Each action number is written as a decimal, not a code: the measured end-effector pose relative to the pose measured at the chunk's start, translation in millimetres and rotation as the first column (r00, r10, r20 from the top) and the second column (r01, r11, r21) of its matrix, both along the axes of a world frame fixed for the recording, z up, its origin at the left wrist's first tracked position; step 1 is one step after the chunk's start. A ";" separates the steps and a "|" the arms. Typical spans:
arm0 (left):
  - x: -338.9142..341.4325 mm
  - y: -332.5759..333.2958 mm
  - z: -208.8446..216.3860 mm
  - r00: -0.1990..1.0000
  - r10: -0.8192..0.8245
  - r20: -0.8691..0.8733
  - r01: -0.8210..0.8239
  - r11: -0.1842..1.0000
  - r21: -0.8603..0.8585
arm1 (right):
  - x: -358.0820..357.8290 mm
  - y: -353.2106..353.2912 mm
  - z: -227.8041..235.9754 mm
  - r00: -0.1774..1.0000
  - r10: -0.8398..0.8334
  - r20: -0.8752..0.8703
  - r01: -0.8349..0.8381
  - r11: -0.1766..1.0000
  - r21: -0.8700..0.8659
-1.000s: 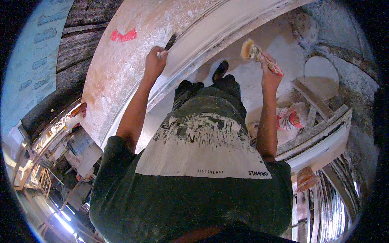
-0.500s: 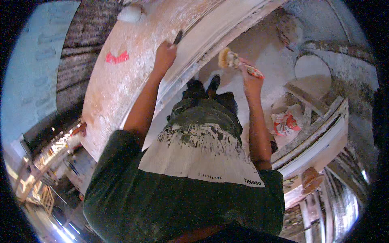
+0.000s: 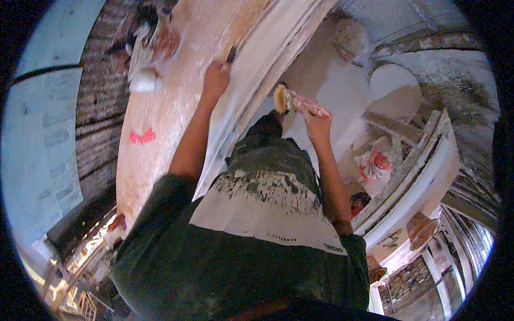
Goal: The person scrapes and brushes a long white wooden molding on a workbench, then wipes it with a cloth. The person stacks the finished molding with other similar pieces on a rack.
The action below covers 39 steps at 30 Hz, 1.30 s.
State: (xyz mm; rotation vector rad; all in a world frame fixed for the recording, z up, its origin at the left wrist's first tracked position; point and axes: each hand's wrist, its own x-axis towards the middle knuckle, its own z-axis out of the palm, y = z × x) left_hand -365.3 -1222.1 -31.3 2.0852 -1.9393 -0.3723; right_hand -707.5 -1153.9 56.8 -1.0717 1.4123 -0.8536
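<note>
One dark shirt [image 3: 235, 273] with a big pale print takes up the bottom of the view, and both bare arms stretch out past it. The right hand [image 3: 316, 124] is closed around the handle of a brush [image 3: 301, 102], which is splotched red and whitish with yellowish bristles. They point left, toward the table's edge, and can't tell if they touch anything. The left hand [image 3: 216, 80] is up over the brownish table [image 3: 152, 168], fingers curled around a small dark tool [image 3: 231, 54]. That tool sits right by a long pale strip [image 3: 259, 59] running along the table's edge, no idea if it's actually touching. There's a red patch [image 3: 142, 136] on the table, off to the left. Over on the right, a red-and-white bag [image 3: 375, 163] is near a pale disc [image 3: 396, 88]. Way over left there's a bluish wall [image 3: 51, 128].
</note>
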 end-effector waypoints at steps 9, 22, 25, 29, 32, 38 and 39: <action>-71.4 -37.6 49.7 0.877 0.327 -0.352 -0.308 0.945 0.110 | -29.7 -100.9 11.6 0.996 0.092 -0.005 -0.092 0.995 0.023; -187.9 -337.3 -3.0 0.896 0.208 -0.391 -0.233 0.972 -0.017 | -18.7 -217.5 -3.7 0.933 0.360 0.028 -0.360 0.933 0.016; -201.6 -380.1 -10.8 0.913 0.194 -0.359 -0.210 0.978 -0.006 | -24.4 -251.5 0.0 0.914 0.400 0.067 -0.401 0.916 0.005; -221.1 -443.7 -15.3 0.946 0.155 -0.286 -0.144 0.988 0.058 | -52.0 -297.2 -42.1 0.868 0.496 -0.020 -0.495 0.868 0.040; -243.6 -482.6 -28.2 0.924 0.214 -0.317 -0.212 0.976 0.042 | -62.3 -341.3 -45.4 0.838 0.543 0.051 -0.545 0.831 0.106; -229.4 -549.0 -61.6 0.987 0.013 -0.158 -0.021 0.999 -0.046 | -82.5 -426.4 -31.4 0.719 0.695 0.005 -0.694 0.719 -0.020; -238.3 -548.4 -47.5 0.968 0.049 -0.247 -0.055 0.998 -0.020 | -85.2 -438.7 -16.5 0.700 0.674 -0.235 -0.708 0.697 -0.109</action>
